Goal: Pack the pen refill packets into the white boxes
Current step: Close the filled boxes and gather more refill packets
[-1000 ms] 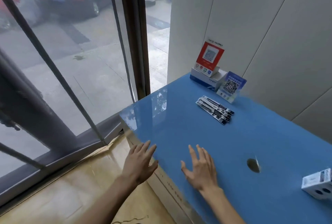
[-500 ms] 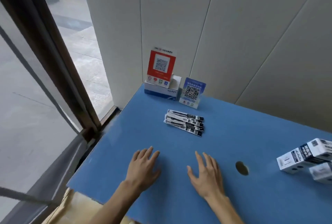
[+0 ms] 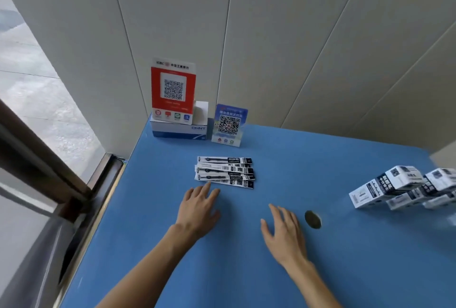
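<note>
Blue table (image 3: 283, 270) fills the lower frame, its far edge against a pale panelled wall (image 3: 283, 36) and its left edge along a window frame (image 3: 49, 159). White boxes (image 3: 404, 188) with black print are stacked in a cluster at the right edge, partly cut off by the frame; count not resolvable. In the far-left corner a flat white carton (image 3: 179, 131) carries a red QR sign (image 3: 173, 89) standing upright; a smaller blue QR sign (image 3: 230, 125) stands just beside it on the table. Pen refill packets (image 3: 225, 172) lie in a loose overlapping pile, long axes parallel to the far edge, between the signs and the hands. Left hand (image 3: 197, 211) lies palm down, fingers straight and close together, fingertips (image 3: 206, 188) at the near edge of the pile; contact cannot be confirmed. Right hand (image 3: 286, 232) is palm down, fingers spread and relaxed, holding nothing, well apart from the packets. A small round hole (image 3: 313, 219) in the tabletop sits just beside the right hand.
</note>
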The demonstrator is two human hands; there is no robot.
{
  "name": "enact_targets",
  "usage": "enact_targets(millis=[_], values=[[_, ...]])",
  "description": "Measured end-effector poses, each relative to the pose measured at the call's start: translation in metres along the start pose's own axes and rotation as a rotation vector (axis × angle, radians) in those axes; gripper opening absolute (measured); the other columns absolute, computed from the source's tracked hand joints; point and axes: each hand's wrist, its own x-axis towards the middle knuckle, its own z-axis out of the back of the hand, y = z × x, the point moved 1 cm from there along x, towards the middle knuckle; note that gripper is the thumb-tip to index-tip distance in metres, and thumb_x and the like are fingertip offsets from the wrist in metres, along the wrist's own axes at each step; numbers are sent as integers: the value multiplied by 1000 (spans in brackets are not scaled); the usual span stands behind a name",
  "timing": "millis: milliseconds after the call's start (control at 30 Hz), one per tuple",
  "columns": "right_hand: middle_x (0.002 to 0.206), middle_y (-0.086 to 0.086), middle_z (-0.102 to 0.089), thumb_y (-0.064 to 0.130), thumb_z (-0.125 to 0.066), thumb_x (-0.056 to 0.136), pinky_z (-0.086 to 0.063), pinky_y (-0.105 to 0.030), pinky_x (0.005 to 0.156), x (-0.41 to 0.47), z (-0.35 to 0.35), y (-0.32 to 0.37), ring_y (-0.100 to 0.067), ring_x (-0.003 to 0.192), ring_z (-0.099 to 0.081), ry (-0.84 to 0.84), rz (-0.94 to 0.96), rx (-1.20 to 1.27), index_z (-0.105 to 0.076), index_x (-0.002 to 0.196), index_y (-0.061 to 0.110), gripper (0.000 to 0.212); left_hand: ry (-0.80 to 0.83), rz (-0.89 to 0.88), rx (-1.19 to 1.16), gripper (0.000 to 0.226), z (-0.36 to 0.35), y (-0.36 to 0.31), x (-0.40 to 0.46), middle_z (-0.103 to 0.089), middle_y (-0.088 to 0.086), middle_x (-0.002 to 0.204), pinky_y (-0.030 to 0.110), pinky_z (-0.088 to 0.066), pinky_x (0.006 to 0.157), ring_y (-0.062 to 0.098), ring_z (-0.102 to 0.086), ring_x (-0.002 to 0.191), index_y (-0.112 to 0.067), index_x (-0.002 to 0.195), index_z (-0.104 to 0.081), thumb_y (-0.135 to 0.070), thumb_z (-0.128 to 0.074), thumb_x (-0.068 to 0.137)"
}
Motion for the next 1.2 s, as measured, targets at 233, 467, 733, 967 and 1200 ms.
enact_targets(millis=[233,467,733,967,1200], values=[[102,-11,-68,27,-61,85,-56,-42,76,58,3,-8,-34,94,-63,-53,46,84,-64,115,4,38,22,15,63,62,-2,-6,58,-9,7,161,40,-12,118,27,-13,147,-23,149,-22,-40,-45,95],[105,-12,-68,22,-59,89,-51,-40,82,126,-5,0,-35,96,-62,-85,105,194,-66,114,4,32,-81,-28,86,70,-18,5,84,-66,-2,99,34,-53,81,23,-66,88,-24,111,-52,-50,-84,54],[111,-10,-55,32,-68,86,-36,-31,94,180,-17,20,-27,108,-47,136,167,331,-55,133,18,51,-203,-47,42,31,-32,9,79,-62,-5,86,30,-52,70,20,-61,75,-25,91,-69,-39,-80,66],[115,-5,-50,35,-70,83,-40,-34,92,189,-19,27,-25,108,-42,165,231,179,-64,124,21,43,-311,-68,5,30,-36,8,71,-65,-4,97,27,-36,79,18,-52,91,-22,96,-66,-43,-49,84],[99,-5,-61,22,-67,88,-43,-31,83,180,-17,25,-25,95,-50,104,284,309,-76,93,13,14,-375,-68,59,10,-41,3,68,-62,2,90,33,-36,89,24,-58,79,-16,85,-67,-23,-67,78]])
